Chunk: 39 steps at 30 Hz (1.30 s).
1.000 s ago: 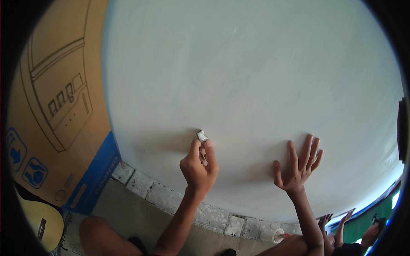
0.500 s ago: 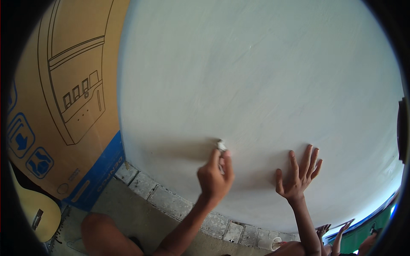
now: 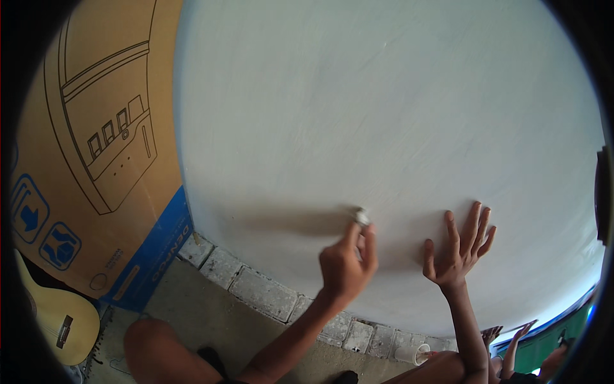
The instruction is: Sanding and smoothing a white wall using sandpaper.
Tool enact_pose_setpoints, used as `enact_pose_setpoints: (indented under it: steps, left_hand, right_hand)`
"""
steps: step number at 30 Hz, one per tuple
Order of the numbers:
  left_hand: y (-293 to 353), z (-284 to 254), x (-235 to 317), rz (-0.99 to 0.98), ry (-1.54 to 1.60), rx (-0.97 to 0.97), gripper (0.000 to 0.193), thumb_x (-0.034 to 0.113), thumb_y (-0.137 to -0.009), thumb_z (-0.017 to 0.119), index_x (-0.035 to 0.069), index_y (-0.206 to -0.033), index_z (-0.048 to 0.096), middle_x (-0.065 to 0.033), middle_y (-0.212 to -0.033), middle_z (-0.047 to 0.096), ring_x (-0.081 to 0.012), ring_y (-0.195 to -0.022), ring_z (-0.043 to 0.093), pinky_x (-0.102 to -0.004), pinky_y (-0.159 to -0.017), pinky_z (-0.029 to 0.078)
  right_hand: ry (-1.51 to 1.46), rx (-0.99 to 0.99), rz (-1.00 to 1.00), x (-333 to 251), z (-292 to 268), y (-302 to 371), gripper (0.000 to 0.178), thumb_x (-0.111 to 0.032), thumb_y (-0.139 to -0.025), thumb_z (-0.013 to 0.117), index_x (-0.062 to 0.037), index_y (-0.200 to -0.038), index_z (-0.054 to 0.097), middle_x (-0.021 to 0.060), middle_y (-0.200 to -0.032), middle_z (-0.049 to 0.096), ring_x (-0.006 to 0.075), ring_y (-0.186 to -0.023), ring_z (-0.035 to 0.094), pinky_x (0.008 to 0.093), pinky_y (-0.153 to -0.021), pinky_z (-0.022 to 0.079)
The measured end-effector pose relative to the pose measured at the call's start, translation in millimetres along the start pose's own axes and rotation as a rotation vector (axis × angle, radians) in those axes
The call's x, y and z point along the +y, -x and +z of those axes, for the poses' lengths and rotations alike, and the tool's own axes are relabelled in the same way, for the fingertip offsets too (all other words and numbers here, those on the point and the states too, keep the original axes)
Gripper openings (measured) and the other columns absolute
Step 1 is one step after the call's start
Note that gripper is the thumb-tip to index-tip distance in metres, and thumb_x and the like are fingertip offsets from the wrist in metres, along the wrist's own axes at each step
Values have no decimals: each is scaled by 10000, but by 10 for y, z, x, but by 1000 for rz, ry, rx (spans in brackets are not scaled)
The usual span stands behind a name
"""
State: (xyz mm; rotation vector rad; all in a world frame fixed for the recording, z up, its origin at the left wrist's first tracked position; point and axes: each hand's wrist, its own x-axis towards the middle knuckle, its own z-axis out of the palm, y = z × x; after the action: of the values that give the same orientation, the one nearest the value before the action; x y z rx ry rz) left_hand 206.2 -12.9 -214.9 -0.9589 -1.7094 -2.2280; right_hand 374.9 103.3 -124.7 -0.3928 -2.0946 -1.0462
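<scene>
My left hand (image 3: 345,269), in the lower middle of the frame, pinches a small white piece (image 3: 362,216) between its fingertips against the white wall (image 3: 384,115). My right hand (image 3: 457,253) lies flat and open on the wall, just beside it

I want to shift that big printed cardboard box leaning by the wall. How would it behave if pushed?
The tall brown cardboard box stands nearly upright against the white wall, so it may tip. It probably slides on the concrete floor, and its panels likely flex.
</scene>
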Motion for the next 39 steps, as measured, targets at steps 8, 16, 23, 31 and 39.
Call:
enact_pose_setpoints:
  steps: [8, 16, 23, 31, 39]
  left_hand:
    - [-200, -105, -233, -85, 25, 61, 159, 158, -1008, 622, 28, -945, 686, 4, -556, 564, -64, -436, 536, -251, -403, 349]
    - [59, 55, -18, 36, 35, -105, 160, 175, -1005, 631, 31, -998, 701, 40, -556, 558, -67, -421, 534, -250, -387, 332]
    - [-129, -71, -243, -100, 106, 58, 198, 121, -1020, 615, -69, -1004, 665, -20, -637, 616, -42, -537, 550, -214, -461, 382]
    - [-139, -45, -110, -269, 154, 15, 405, 250, -1068, 575, -118, -1225, 637, -170, -1050, 709, -206, -942, 690, -335, -829, 547]
    - [170, 124, -127, -91, 80, -72, 334, 208, -1067, 572, -117, -1065, 647, -179, -912, 715, -208, -795, 691, -331, -741, 559]
  right_hand:
    - [-6, -26, -3, 29, 5, 44, 594, -435, -891, 603, -195, -1434, 598, 283, -1588, 369, 394, -1546, 232, 535, -1246, -25]
    - [8, -40, 76, -163, 23, -19, 620, -478, -917, 554, -192, -1467, 569, 296, -1610, 320, 437, -1552, 174, 574, -1233, -62]
    - [46, -62, 58, -369, 169, -1, 621, -521, -952, 513, -297, -1531, 489, 175, -1651, 318, 392, -1560, 179, 635, -1213, -66]
    - [-105, -118, 57, -340, 131, -11, 714, -504, -940, 504, -340, -1608, 314, 90, -1700, 224, 283, -1573, 193, 654, -1216, 3]
    - [-122, -36, 28, -317, 158, -29, 731, -504, -911, 507, -336, -1598, 322, 80, -1700, 219, 268, -1574, 188, 651, -1230, -23]
